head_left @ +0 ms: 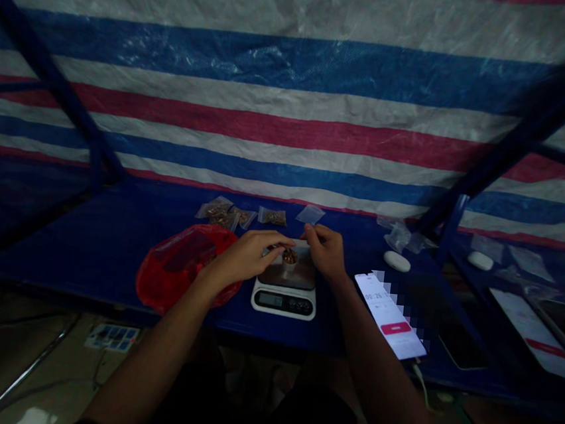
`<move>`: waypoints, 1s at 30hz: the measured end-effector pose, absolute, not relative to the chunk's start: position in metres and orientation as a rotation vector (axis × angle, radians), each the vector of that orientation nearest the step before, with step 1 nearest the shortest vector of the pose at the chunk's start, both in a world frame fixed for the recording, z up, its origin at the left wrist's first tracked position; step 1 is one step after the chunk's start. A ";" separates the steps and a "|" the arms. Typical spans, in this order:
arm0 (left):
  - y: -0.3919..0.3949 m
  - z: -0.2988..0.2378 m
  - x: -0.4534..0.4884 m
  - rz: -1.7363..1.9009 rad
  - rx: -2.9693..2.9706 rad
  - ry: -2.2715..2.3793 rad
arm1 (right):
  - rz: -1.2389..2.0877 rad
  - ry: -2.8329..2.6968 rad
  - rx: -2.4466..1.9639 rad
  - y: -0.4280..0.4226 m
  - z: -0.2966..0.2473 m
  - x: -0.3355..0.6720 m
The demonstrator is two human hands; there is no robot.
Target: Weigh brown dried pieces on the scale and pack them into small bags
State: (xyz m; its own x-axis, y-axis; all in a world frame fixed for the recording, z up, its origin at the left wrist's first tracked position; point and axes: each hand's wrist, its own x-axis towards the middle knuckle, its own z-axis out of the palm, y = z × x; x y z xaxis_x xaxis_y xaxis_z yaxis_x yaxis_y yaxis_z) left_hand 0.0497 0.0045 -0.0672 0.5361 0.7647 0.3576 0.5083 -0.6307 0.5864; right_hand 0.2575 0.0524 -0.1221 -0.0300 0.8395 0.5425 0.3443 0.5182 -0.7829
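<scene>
Blue tabletop (110, 239) is carrying, nearest, a white digital kitchen scale (283, 300), with a small cup of brown nuts (289, 258) sitting on its metal pan (272, 275). Above the cup, the left hand (245, 256) and right hand (325, 251) are both pinching closed on something thin (300, 243), too dim to name. A red plastic bag (180, 267) is lying beside the left hand, a phone (390, 316) is lying right of the scale, and small bags of nuts (272, 216) are lying beyond. A careless nudge from either hand could be tipping the cup and spilling nuts.

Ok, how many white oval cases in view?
2. One case right of the kitchen scale, above the lit phone; the other case further right, past the blue post.
</scene>
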 end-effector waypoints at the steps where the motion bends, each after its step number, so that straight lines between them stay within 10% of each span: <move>1: 0.005 -0.067 0.050 0.847 2.361 1.034 | 0.541 -1.616 -1.034 0.052 -0.122 0.257; 30: -0.031 -0.017 -0.019 0.535 2.303 1.426 | 0.508 -1.624 -1.065 0.054 -0.122 0.259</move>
